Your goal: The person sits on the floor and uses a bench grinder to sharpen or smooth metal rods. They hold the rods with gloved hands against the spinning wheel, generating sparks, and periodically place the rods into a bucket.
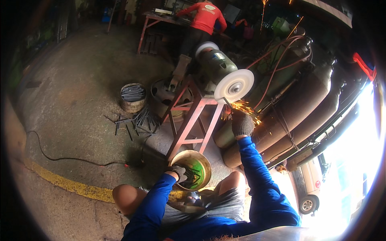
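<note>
My right hand (243, 123), in a grey knit glove, is closed on a short dark metal rod (227, 103). The rod's tip touches the lower edge of a pale grinding wheel (234, 86), and orange sparks spray off to the right. This wheel is on the near end of a bench grinder (217, 64) mounted on a red metal stand (192, 120). Between my knees stands a round bucket (206, 157), green inside, with several dark rods (195, 177) in it. My gloved left hand (178, 173) reaches over its left rim; its fingertips blend into the shade there.
Another bucket (132, 105) full of rods stands at the left, with loose rods (145, 119) on the floor beside it. Large gas cylinders (297, 104) with red hoses lie to the right. A cable (72, 159) crosses the floor. A person in red (207, 18) bends over a far table.
</note>
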